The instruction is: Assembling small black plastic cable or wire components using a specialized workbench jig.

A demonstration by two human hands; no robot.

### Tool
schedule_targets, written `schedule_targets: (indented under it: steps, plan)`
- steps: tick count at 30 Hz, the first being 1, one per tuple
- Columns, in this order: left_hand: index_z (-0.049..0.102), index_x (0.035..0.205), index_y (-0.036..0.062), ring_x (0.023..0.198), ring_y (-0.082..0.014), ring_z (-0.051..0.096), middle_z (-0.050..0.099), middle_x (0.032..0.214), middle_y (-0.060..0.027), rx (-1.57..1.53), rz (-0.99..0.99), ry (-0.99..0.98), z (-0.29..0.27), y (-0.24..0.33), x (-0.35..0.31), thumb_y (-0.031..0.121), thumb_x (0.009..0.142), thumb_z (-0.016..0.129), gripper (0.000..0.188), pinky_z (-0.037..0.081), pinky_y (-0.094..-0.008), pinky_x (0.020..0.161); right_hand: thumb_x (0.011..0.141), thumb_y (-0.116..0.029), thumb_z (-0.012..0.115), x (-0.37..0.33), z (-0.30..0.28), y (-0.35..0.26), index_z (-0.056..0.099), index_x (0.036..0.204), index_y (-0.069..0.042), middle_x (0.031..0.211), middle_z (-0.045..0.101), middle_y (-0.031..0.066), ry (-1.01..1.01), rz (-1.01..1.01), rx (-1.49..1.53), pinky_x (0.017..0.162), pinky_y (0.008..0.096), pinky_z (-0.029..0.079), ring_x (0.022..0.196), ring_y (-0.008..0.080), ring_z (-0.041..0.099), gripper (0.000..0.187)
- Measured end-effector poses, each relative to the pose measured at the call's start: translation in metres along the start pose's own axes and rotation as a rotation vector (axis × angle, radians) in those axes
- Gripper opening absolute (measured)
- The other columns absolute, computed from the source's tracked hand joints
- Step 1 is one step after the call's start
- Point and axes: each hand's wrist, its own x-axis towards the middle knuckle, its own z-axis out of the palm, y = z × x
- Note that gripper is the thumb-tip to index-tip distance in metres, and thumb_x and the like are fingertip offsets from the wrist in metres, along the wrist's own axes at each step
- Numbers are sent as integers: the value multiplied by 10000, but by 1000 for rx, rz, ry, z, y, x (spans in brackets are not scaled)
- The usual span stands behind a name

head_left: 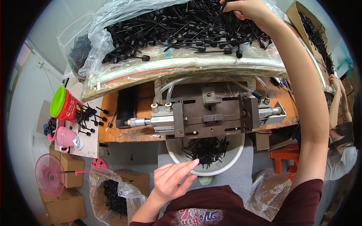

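Observation:
At the top, my right hand (247, 9) reaches to the far side of a big heap of black plastic parts (177, 28), each a thin stem with a knobbed head. Its fingers are closed round a black stemmed part (225, 5), only partly visible. My left hand (174, 180) hovers in front of the white basket (240, 150), fingers stretched out and thumb apart, with nothing seen in it. Black stem pieces (206, 150) lie in that basket on my lap. Between the heap and the basket sits a dark metal clamping fixture (222, 113) with air cylinders at both ends.
Clear air hoses (166, 90) arch behind the fixture on the orange bench (109, 133). A red tub (68, 107) and pink cup (66, 136) stand left. Below are a pink fan (50, 175), cartons (62, 205) and an orange stool (283, 158). Another person (341, 158) works at right.

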Motion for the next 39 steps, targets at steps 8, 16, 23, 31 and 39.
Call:
schedule_targets:
  steps: [8, 16, 23, 31, 39]
  plan:
    - [683, 1110, 7, 696, -186, 681, 719, 964, -106, 1, 70, 20, -3, 11, 33, 68, 749, 762, 374, 508, -258, 564, 846, -24, 658, 7, -8, -3, 661, 832, 11, 684, 597, 26, 94, 127, 290, 472, 201, 385, 550, 79, 520, 38]
    - [589, 1238, -34, 1093, -273, 593, 599, 1234, -171, 203, 114, 389, -12, 3, 125, -13, 766, 733, 494, 501, -338, 878, 860, -41, 658, -38, -1, -26, 658, 849, 25, 693, 617, 26, 3, 47, 356, 481, 176, 427, 557, 57, 555, 67]
    - [666, 1145, -30, 976, -264, 659, 691, 1085, -150, 179, 302, 334, 0, 0, 150, -71, 719, 743, 435, 505, -353, 886, 814, -137, 701, -152, 39, -21, 681, 916, 15, 751, 652, 19, -236, 139, 503, 509, 181, 442, 571, 40, 568, 184]
    - [708, 1036, 18, 871, -219, 675, 702, 1024, -114, 191, 224, 116, 11, 29, 94, 40, 667, 827, 388, 548, -337, 744, 820, -97, 723, -212, 59, 9, 674, 900, -5, 754, 627, 11, -188, 393, 667, 457, 184, 417, 527, 38, 539, 131]
    - [732, 979, 58, 858, -201, 649, 673, 975, -75, 90, -27, 52, 3, 46, 71, 91, 585, 879, 422, 536, -283, 664, 843, -102, 717, -218, 45, 17, 662, 923, -19, 737, 615, -12, -21, 358, 581, 453, 171, 398, 533, 29, 524, 127]
